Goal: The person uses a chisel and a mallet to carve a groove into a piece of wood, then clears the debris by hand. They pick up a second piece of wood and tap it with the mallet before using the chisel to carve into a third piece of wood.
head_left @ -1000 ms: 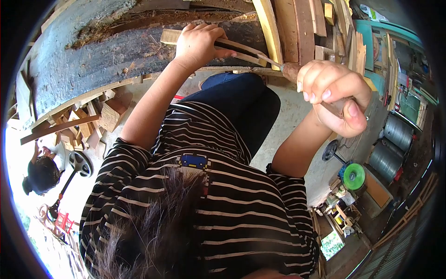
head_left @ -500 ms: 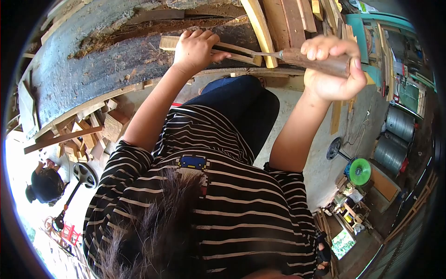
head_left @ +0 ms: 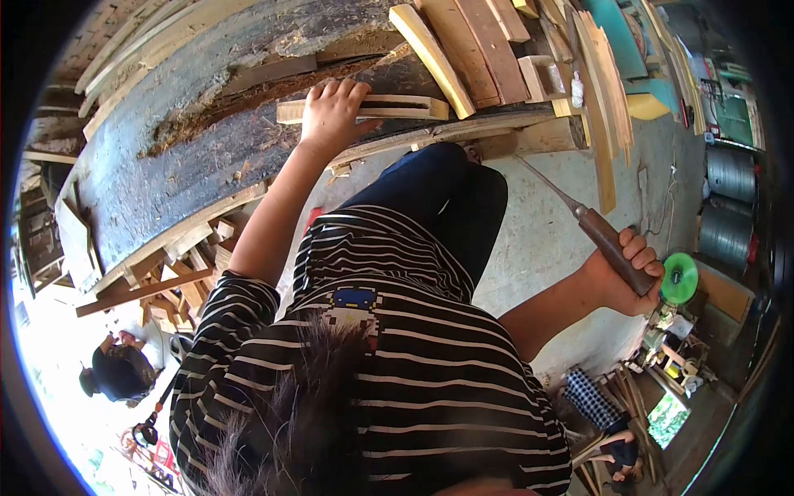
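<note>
My left hand (head_left: 329,117) rests over a slotted length of light wood (head_left: 436,108) and grips it against the dark, worn workbench (head_left: 207,165). A long narrow slot is cut in the wood's upper face, and part of the piece is hidden under my palm. Out to the right and away from the bench, my right hand (head_left: 635,281) is wrapped round the brown wooden handle of a chisel (head_left: 610,245). Its thin metal blade points up and left toward the bench edge, apart from the slotted wood.
A curved yellowish strip (head_left: 432,59) and several boards (head_left: 488,50) lie on the bench's right part. Wood offcuts (head_left: 186,281) are heaped on the floor at left. Metal cylinders (head_left: 728,202) and a green disc (head_left: 680,279) stand at right. Other people (head_left: 122,369) are in the background.
My right hand has pulled the chisel out of the slotted wood and swung it down and right, off the bench. My left hand stays on the wood.
</note>
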`<state>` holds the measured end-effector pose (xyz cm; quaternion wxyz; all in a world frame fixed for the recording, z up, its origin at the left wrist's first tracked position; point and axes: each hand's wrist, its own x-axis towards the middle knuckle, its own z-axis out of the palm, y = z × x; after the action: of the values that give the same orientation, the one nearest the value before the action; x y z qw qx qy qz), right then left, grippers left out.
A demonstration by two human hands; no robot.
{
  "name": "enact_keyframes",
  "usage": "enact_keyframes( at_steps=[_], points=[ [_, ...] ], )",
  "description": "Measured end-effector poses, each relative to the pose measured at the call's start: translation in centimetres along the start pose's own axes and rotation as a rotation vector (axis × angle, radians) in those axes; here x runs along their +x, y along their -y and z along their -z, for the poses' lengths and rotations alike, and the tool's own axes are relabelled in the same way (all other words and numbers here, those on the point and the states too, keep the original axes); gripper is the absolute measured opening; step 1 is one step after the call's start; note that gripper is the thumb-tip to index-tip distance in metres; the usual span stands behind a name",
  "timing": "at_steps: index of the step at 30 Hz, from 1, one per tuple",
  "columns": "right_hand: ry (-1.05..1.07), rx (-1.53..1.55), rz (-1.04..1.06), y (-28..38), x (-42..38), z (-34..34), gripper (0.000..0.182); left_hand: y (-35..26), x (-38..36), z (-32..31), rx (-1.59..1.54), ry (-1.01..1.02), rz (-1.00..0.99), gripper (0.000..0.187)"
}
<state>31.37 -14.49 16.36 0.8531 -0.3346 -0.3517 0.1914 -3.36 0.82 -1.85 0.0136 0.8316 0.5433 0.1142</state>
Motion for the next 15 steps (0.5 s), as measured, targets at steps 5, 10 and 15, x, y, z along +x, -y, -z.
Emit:
enact_keyframes(
  at_steps=[5,10,15],
  points=[
    [-0.11,0.154,-0.113,-0.4,-2.4,1.9,0.029,-0.4,-0.8,-0.6,-0.058,-0.281,-0.045,0.06],
    [-0.272,0.197,-0.05,-0.6,-4.1,0.1,0.028,-2.4,-2.7,-1.2,-0.157,-0.258,-0.035,0.047],
    [-0.304,0.077,-0.179,-2.1,-3.4,-1.5,0.015,-2.8,-2.7,-1.0,-0.158,-0.225,0.027,0.045]
  ],
)
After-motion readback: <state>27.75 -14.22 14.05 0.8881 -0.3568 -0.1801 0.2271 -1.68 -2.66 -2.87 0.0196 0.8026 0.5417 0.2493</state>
